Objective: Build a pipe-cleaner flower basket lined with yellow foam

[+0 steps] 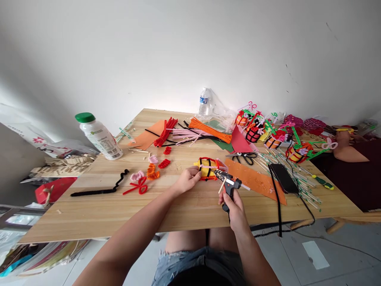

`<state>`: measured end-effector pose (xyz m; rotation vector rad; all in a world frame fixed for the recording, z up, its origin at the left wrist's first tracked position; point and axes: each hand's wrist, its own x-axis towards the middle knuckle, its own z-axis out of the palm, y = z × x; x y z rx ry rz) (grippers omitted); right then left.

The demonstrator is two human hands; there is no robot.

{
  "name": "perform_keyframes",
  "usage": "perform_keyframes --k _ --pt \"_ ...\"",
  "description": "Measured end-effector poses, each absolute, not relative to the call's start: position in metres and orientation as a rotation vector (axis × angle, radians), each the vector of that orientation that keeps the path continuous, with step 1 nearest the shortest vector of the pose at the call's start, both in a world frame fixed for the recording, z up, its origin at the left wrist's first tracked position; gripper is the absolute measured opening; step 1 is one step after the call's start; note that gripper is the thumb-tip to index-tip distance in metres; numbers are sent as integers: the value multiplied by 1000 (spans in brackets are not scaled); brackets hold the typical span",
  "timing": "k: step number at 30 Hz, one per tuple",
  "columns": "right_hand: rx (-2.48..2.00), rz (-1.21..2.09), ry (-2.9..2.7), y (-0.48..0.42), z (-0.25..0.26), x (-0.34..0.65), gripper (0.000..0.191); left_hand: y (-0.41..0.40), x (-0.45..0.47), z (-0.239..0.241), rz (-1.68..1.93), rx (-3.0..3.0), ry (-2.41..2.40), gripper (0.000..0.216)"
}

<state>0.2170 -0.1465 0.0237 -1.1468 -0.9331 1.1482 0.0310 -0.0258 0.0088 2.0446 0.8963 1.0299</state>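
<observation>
Gripping a hot-glue gun [228, 183], the person's right hand [235, 204] is aiming it at a black-banded yellow craft basket [204, 172]; the left hand [189, 179] is pinching that basket's left end. Pipe-cleaner coils [152, 172] are lying unattached left of it, finished-looking flowered baskets [275, 141] standing right.

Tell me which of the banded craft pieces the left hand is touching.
The yellow banded piece, lying in front of the person against the left hand; the other banded pieces sit clustered farther right and back, clear of the person's hands.

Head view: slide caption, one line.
Left hand on a yellow craft piece, right hand holding a glue gun close to it, pipe cleaners beyond.
</observation>
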Motion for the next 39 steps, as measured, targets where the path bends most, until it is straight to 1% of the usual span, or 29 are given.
perform_keyframes --k 4,9,13,16,17,19,21,23,25,29,31,32,34,37,39 --pt "-1143 1187 -903 -148 27 217 34 -26 31 9 1031 2035 900 50" --pt "-1137 1231 -894 -149 28 221 29 -26 31 8 1056 2037 891 51" --pt "-1140 1290 -898 -154 30 230 33 -25 31 8 1043 2046 885 50" --pt "-1162 1280 -966 -161 35 246 30 -25 31 10 1043 2047 871 50" --pt "-1186 1233 -999 -163 37 254 29 -26 31 11 1040 2049 868 50" --pt "-1278 1018 -1085 -161 41 273 28 -26 31 12 1031 2054 867 50" --pt "-1427 633 -1216 -149 42 296 30 -27 32 14 1028 2052 870 50" --pt "-1570 236 -1416 -129 40 321 38 -27 32 15 1028 2053 866 49" --pt "-1721 56 -1658 -107 35 344 44 -27 31 15 1026 2063 850 49" --pt "-2103 -18 -2011 -79 31 367 44 -26 31 12 1030 2076 825 51" --pt "-2169 -79 -2097 -77 36 361 42 -25 30 11 1024 2072 827 52" --pt "-2138 -133 -2105 -77 41 354 42 -25 30 11 1014 2073 830 52" --pt "-1915 -246 -2079 -77 50 331 39 -25 30 11 994 2075 842 52" --pt "-1479 -155 -2084 -69 59 288 29 -26 29 13 981 2052 861 51" --pt "-1353 -87 -2103 -60 60 265 24 -27 29 14 987 2011 889 50"
